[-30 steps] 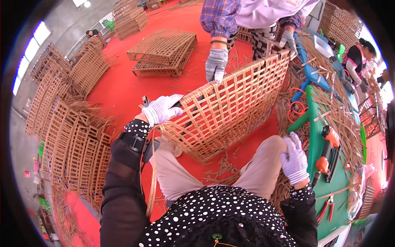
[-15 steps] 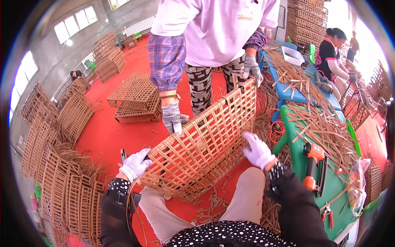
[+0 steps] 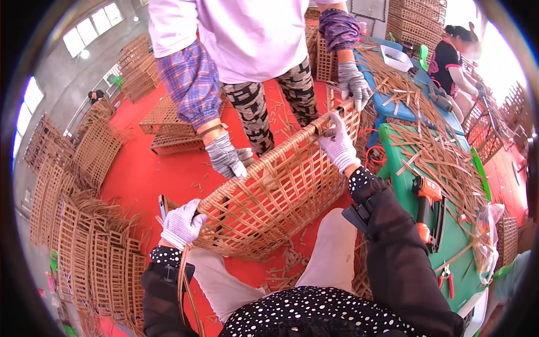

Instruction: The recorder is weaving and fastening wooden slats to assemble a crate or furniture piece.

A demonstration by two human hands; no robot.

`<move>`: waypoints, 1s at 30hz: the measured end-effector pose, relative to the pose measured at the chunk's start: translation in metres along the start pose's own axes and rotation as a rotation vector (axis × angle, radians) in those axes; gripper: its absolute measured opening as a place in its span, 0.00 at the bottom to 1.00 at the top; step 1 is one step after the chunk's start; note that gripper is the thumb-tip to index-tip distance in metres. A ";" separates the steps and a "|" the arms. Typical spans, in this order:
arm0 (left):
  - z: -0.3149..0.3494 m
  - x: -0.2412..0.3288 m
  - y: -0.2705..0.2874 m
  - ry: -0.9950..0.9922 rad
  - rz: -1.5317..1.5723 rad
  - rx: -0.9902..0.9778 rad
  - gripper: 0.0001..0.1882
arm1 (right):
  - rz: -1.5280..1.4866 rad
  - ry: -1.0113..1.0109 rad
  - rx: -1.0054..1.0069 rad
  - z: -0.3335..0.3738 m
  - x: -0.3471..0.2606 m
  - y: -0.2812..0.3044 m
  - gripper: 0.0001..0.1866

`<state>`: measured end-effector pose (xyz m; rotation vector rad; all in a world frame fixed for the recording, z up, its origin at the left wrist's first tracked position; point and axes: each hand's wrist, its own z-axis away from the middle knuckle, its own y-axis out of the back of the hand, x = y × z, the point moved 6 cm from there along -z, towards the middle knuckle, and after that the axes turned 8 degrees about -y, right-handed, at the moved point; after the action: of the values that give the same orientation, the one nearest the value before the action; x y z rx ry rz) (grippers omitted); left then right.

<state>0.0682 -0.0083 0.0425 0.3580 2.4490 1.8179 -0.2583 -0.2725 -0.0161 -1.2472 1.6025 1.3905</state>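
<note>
A brown open-weave wicker basket (image 3: 275, 194) tilts in front of me, above my knees. My left hand (image 3: 183, 223), in a white glove, is closed on the left end of its rim. Beside that wrist hang long, thin brown strips (image 3: 183, 275). Toward the far right corner, my gloved right hand (image 3: 339, 146) is closed around the rim. A co-worker stands opposite in grey gloves: one hand (image 3: 227, 158) touches the rim's left half, the other hand (image 3: 353, 85) grips the right corner.
At right, a green table (image 3: 407, 168) carries loose strips, an orange-and-black nail gun (image 3: 428, 210) and red-handled pliers (image 3: 446, 281). Behind it stands a blue table (image 3: 387, 109). Stacked woven panels (image 3: 92, 253) line the left. Offcuts litter the red floor (image 3: 135, 174).
My right hand has moved from beside the basket's right end up onto its rim and closed there. The basket tilts further, and the co-worker leans to the left.
</note>
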 end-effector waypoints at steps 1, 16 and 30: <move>-0.002 0.000 0.000 -0.010 0.009 -0.005 0.19 | 0.007 -0.070 -0.003 0.005 -0.003 0.005 0.38; 0.012 0.013 0.009 0.006 0.117 -0.041 0.21 | 0.305 0.136 0.203 0.038 0.003 0.024 0.45; 0.063 0.007 0.034 -0.002 0.230 -0.086 0.24 | 0.635 0.258 -0.131 0.153 -0.077 -0.068 0.40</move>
<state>0.0782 0.0613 0.0567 0.6586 2.4052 1.9983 -0.1848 -0.1046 0.0001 -1.0624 2.2482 1.7878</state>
